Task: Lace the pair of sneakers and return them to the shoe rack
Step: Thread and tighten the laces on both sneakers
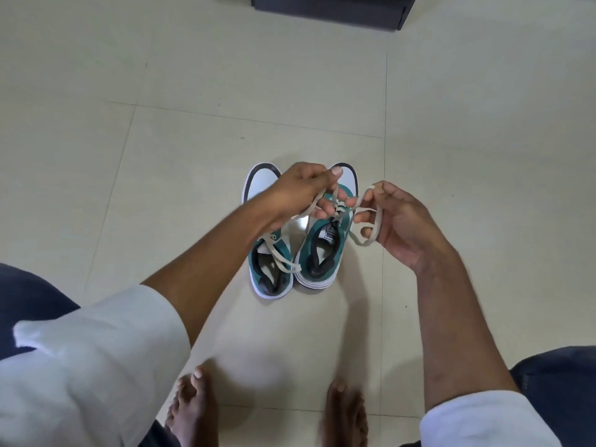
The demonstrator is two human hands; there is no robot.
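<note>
1. Pale glossy floor tiles (290,117) with thin grout lines are seen throughout; a dark boxy unit (329,9) sits at the top edge, well apart from the shoes. Whether it is the shoe rack cannot be told.
2. Pair of sneakers (290,253) is placed on the floor, side by side and touching, heels toward the person, just ahead of the bare feet (267,411).
3. Right sneaker (317,253): lace is threaded through the upper eyelets as far as can be seen; the lower rows are hidden by the hands. Both ends are being worked, so tying is judged to be the step in hand.
4. Left sneaker (271,266): a loose lace end is seen draped across the opening; its eyelets are mostly covered by the left forearm, so lacing state cannot be confirmed.
5. Left hand (303,191): fingers curled, one strand of the beige lace (364,235) pinched between thumb and fingers above the right sneaker's tongue.
6. Right hand (396,217): fingers half closed, a lace loop held and wrapped round the fingertips, just beside the right sneaker.
7. Remaining, by judgement: knot to be finished, left sneaker checked, pair carried to the rack.
8. Materials: teal suede-like uppers, white smooth toe caps, thick white ribbed rubber soles, dark padded lining, printed tongue label. Lace is flat, woven, limp.
</note>
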